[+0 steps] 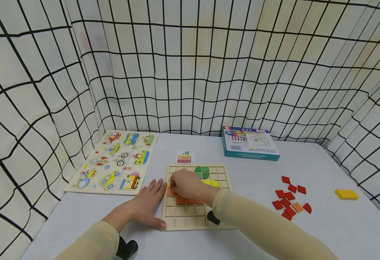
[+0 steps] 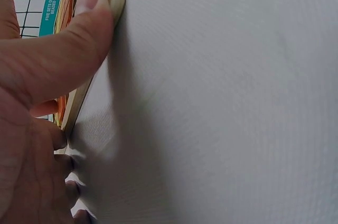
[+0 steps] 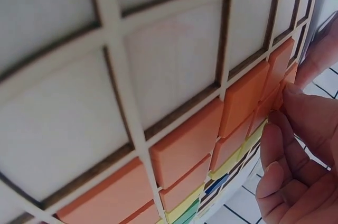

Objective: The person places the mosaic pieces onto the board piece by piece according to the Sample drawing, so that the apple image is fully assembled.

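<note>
A wooden grid board [image 1: 196, 226] lies in front of me, partly filled with orange tiles [image 1: 184, 200], yellow tiles [image 1: 215, 183] and green tiles [image 1: 202, 172]. With fingers spread, my left hand [image 1: 145, 204] rests along the board's left side, its thumb against the near left corner. Over the grid reaches my right hand [image 1: 191, 183], thumb and fingertips pinching an orange square tile [image 3: 289, 76] at the left end of the orange rows. The hand itself hides part of the grid in the head view. A small pattern card [image 1: 185, 157] lies just behind the board.
Several loose red tiles [image 1: 285, 202] and one orange loose tile [image 1: 297, 207] lie to the right. Farther right is a yellow block [image 1: 346, 194]. A vehicle puzzle board [image 1: 111, 162] lies back left, a teal box [image 1: 250, 144] back right. Black netting [image 1: 196, 79] surrounds the table.
</note>
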Available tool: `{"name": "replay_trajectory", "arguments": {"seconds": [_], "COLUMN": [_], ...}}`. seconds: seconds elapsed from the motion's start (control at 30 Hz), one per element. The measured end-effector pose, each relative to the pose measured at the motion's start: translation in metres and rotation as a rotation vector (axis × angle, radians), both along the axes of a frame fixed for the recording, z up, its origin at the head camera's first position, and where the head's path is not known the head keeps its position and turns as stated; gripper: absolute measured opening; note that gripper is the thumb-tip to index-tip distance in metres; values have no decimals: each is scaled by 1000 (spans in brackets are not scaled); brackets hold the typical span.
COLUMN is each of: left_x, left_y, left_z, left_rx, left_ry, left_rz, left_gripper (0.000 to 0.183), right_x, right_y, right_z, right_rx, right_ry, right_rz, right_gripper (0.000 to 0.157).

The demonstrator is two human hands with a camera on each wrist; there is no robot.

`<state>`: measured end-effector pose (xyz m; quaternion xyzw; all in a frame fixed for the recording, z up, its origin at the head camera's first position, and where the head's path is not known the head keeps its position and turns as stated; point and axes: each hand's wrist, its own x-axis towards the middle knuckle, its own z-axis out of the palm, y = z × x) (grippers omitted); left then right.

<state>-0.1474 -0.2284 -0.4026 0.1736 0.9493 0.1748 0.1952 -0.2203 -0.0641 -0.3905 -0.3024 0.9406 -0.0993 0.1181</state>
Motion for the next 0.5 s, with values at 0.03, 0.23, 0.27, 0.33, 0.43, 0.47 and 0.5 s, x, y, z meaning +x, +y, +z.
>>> {"name": "replay_trajectory", "arguments": {"seconds": [0.03,0.23,0.27,0.33,0.43,0.47,0.5], "left_x": [0,0,-1,-1,-2,-3,-3], "left_y": [0,0,0,0,1,1,0], "left_z": [0,-1,-1,-2,-3,-3,-3], "left_rx": [0,2,2,-1,-9,-11,-15], "left_ry": [0,-4,-6,-8,-14,-14,-13], "left_rz": [0,5,6,7,17,20,22], "left_gripper": [122,122,122,122,123,124,124], "right_x": [0,1,1,0,-3,-4,-6], "right_y": [0,4,6,15,35,44,54], "right_z": [0,0,1,3,7,9,10], "right_rx": [0,-31,-43,-70,-101,-108,-120], "right_ry": [4,16,13,1,-22,-29,-37], "right_rz": [2,24,25,20,9,3,-3], "right_gripper": [6,9,11,14,15,14,13]}}
